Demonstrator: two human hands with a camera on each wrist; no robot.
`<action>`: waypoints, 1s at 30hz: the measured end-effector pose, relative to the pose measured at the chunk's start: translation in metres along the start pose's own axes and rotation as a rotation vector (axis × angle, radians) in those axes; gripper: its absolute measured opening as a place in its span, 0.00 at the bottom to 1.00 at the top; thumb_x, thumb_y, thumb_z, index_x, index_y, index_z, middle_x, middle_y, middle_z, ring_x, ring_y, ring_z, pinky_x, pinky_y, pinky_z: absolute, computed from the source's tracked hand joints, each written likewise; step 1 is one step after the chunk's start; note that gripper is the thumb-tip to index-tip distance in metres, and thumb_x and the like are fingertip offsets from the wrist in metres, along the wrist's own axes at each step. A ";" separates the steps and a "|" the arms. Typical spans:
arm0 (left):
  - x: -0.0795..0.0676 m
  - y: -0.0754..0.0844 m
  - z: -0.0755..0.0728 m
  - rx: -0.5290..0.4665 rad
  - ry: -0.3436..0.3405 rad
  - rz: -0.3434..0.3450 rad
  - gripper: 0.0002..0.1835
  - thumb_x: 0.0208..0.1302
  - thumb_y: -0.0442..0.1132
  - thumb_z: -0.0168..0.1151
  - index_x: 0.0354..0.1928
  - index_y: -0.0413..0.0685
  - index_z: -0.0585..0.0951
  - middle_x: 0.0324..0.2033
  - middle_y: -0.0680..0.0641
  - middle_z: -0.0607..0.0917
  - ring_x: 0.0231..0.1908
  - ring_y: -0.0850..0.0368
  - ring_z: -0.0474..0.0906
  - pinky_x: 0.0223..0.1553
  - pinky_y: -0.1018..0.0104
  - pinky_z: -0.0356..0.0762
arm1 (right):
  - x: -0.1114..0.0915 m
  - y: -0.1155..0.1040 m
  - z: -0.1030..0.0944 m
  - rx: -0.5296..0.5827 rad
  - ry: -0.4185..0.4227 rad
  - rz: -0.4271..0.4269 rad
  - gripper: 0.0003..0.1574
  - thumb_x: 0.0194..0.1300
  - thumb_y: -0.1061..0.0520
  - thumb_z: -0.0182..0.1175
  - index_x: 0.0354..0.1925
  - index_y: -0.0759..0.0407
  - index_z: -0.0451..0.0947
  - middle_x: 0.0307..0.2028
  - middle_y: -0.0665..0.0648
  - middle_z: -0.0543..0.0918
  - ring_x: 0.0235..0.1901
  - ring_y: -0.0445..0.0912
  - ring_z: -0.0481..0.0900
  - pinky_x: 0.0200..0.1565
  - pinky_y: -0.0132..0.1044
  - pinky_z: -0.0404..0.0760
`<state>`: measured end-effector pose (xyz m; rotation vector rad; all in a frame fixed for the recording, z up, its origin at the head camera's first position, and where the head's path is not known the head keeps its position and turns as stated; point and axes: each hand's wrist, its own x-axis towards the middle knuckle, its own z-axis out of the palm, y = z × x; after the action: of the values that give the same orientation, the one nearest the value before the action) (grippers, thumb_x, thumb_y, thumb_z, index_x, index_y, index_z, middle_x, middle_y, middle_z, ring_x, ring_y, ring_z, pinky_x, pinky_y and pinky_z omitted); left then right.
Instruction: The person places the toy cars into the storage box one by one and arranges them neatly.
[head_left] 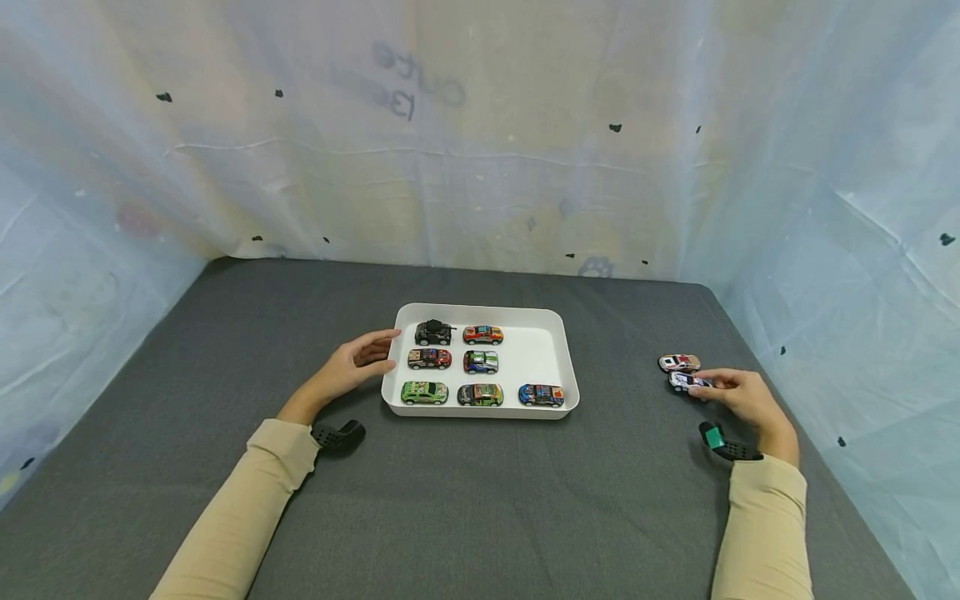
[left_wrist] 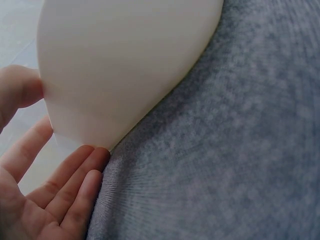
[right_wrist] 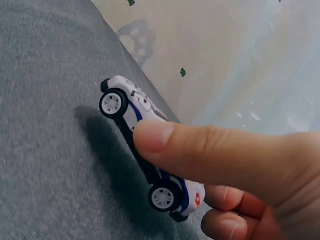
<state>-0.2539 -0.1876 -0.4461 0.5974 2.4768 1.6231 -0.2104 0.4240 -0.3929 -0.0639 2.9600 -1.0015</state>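
Observation:
At the tray's left end my left hand (head_left: 351,365) rests its fingertips against the side of the white tray (head_left: 551,358). The left wrist view shows the fingers (left_wrist: 62,192) nearly straight along the tray's outer wall, the thumb up by the rim. Far to the right, my right hand (head_left: 742,398) pinches a white toy car (right_wrist: 132,117) with blue trim, thumb across its side. The right wrist view has this car tilted, with a shadow on the cloth below it. Just behind it in the head view lies another toy car (head_left: 678,363), white with red and tan.
Inside the tray several toy cars stand in rows: a black armoured one with a turret (head_left: 433,333), a green one (head_left: 424,392), a blue one (head_left: 541,395) and others. Grey cloth (head_left: 480,500) covers the table. Pale sheeting (head_left: 480,200) hangs behind and at both sides.

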 end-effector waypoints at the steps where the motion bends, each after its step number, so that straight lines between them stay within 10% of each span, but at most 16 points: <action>1: 0.000 0.000 0.000 0.000 0.000 -0.001 0.31 0.67 0.41 0.60 0.71 0.49 0.65 0.67 0.36 0.69 0.65 0.37 0.69 0.65 0.40 0.68 | 0.000 -0.002 0.000 0.006 -0.002 0.007 0.29 0.62 0.52 0.66 0.51 0.75 0.78 0.17 0.38 0.61 0.20 0.32 0.58 0.22 0.31 0.60; 30: -0.001 0.001 0.000 -0.008 -0.004 -0.006 0.31 0.67 0.41 0.60 0.71 0.50 0.65 0.67 0.36 0.69 0.65 0.36 0.68 0.66 0.39 0.68 | 0.015 -0.050 0.012 0.003 -0.055 -0.044 0.27 0.62 0.53 0.66 0.52 0.71 0.79 0.23 0.45 0.65 0.25 0.34 0.60 0.26 0.29 0.62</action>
<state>-0.2533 -0.1875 -0.4457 0.5916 2.4660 1.6274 -0.2230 0.3768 -0.3722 -0.1540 2.9200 -0.9923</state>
